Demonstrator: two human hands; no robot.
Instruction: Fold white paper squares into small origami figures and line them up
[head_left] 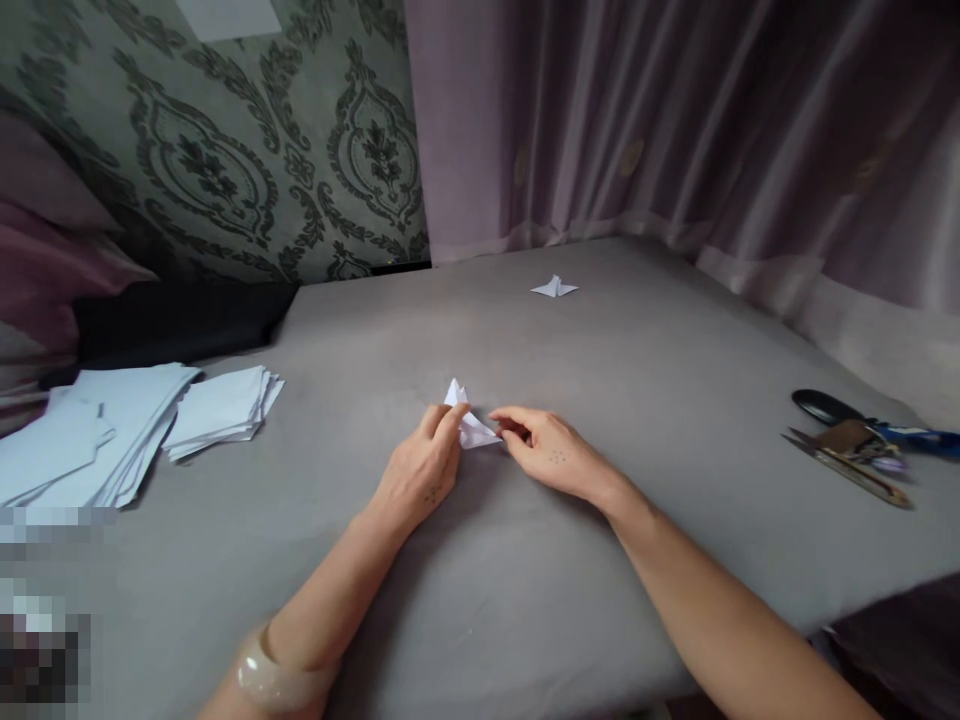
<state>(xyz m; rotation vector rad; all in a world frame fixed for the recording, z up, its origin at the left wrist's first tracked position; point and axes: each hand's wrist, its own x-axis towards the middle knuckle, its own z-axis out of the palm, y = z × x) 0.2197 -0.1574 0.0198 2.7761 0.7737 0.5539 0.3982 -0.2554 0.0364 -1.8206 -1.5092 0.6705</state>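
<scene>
A small piece of folded white paper [474, 433] is between my hands, just above the middle of the grey-covered table. My left hand [426, 455] pinches its left side, and a pointed tip sticks up beyond the fingers. On the other side, my right hand [546, 448] has its thumb and index finger closed at the paper's right corner. Farther back on the table sits a finished-looking folded paper shape [555, 287] with two pointed sides and a raised middle.
At the left lie a stack of large white sheets [142, 430] and a pile of smaller paper squares [221, 408]. A pair of scissors [847, 465] and other small items lie at the right. A purple curtain [600, 120] and a patterned wall [300, 130] border the table [480, 610] behind.
</scene>
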